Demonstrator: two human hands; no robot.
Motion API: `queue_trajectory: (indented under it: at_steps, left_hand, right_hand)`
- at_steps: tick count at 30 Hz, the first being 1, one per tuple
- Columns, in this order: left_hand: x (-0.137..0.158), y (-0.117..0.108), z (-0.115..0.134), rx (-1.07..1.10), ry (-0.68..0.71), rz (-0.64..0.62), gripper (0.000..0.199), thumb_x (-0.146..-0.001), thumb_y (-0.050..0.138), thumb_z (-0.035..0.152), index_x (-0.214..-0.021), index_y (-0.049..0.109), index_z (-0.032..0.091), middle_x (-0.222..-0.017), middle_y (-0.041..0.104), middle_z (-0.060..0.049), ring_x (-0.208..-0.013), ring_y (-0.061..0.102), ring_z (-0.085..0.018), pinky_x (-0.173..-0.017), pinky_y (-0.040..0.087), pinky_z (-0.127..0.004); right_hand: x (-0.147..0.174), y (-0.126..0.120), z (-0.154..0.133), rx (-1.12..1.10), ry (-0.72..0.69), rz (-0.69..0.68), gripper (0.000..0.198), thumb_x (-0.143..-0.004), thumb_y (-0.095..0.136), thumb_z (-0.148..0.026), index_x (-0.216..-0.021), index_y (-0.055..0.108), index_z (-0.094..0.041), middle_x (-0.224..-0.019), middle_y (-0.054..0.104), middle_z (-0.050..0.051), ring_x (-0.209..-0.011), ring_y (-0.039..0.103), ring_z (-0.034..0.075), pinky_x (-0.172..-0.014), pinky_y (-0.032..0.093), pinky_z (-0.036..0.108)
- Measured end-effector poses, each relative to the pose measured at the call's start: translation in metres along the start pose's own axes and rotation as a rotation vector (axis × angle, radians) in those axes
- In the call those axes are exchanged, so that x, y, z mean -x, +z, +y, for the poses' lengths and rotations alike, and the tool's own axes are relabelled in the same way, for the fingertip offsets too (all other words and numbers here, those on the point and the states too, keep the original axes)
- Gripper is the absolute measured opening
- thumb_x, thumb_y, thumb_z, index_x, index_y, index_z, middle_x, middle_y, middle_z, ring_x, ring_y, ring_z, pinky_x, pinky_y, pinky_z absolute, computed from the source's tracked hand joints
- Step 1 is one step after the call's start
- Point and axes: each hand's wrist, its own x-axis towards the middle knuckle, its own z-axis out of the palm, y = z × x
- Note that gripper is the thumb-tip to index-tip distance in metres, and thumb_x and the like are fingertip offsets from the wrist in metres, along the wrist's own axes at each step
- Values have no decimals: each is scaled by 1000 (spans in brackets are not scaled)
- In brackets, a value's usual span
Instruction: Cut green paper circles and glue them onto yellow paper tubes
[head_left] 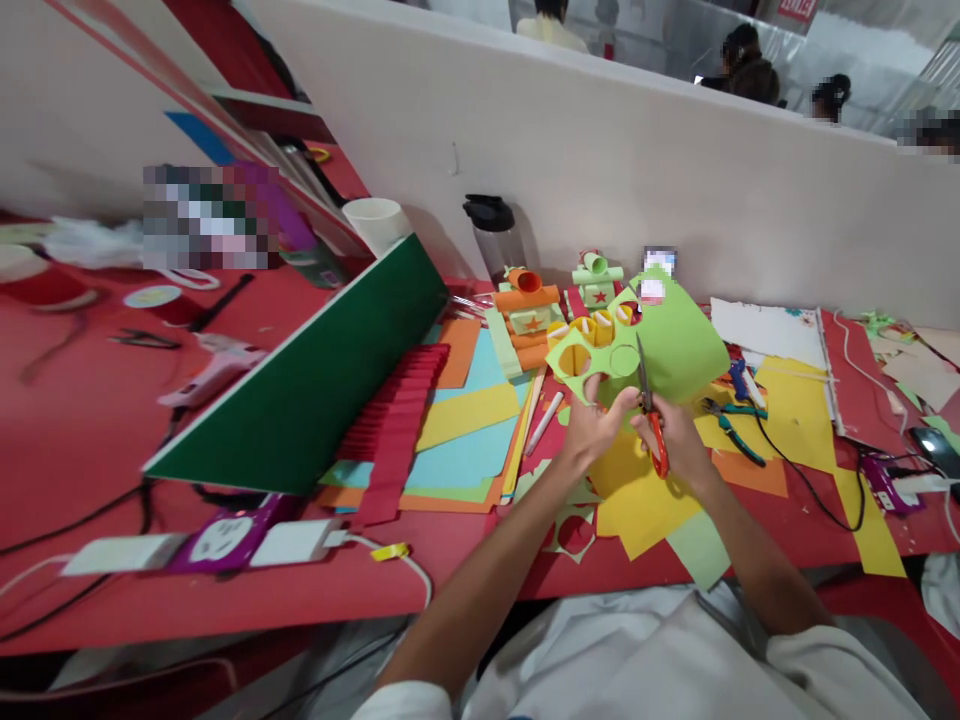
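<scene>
The right hand (681,440) held the scissors (655,430) with their blades at the green sheet (686,340), which the left hand (595,428) pinched by its cut-out lower part, above the yellow paper (637,520). The orange model (529,300) and green model (598,276) stood close beyond, backed by the bottle (497,245) and white partition (600,150), while the pliers (741,443) lay right of the right hand. The tilted green board (322,370) obstructed the left side, and red table (352,600) showed along the front edge, beside the power strip (225,540).

Craft workshop, probably: coloured paper (684,345)
</scene>
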Motion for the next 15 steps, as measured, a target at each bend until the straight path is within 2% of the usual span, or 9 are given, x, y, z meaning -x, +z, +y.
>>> queue_trajectory:
  at_steps: [3,5,8,11,15]
  left_hand:
    - [0,4,2,-51,-74,120,52,-89,60,73,-75,49,24,-76,54,-2,-76,56,-20,-72,48,-34]
    - [-2,3,4,-58,-56,136,58,-91,56,75,-67,37,25,-67,40,3,-66,45,-16,-63,41,-31]
    - [-7,-1,14,-13,4,115,64,-92,53,77,-65,27,26,-61,25,7,-56,32,-13,-52,30,-29]
    - [-13,-5,34,57,62,69,65,-93,51,79,-68,23,26,-61,21,8,-52,26,-11,-48,25,-27]
    - [-29,-8,61,75,89,-82,59,-96,54,71,-71,27,25,-62,26,7,-54,30,-11,-49,29,-26]
  right_hand:
    - [4,-1,-5,34,22,-41,33,-96,65,-52,-109,66,-22,-66,65,-1,-57,66,18,-54,48,26]
    - [8,-3,-11,5,30,-87,33,-96,66,-50,-111,66,-21,-67,65,-1,-59,68,18,-55,50,26]
    - [16,-9,-22,-137,49,-201,35,-97,65,-49,-118,64,-21,-72,65,-2,-61,69,17,-53,51,24]
    - [25,-18,-39,-307,99,-326,44,-96,67,-51,-128,57,-22,-77,64,-2,-61,69,16,-44,47,20]
    - [34,-28,-54,-549,116,-433,58,-94,69,-60,-134,49,-22,-81,65,-1,-63,69,15,-42,49,19]
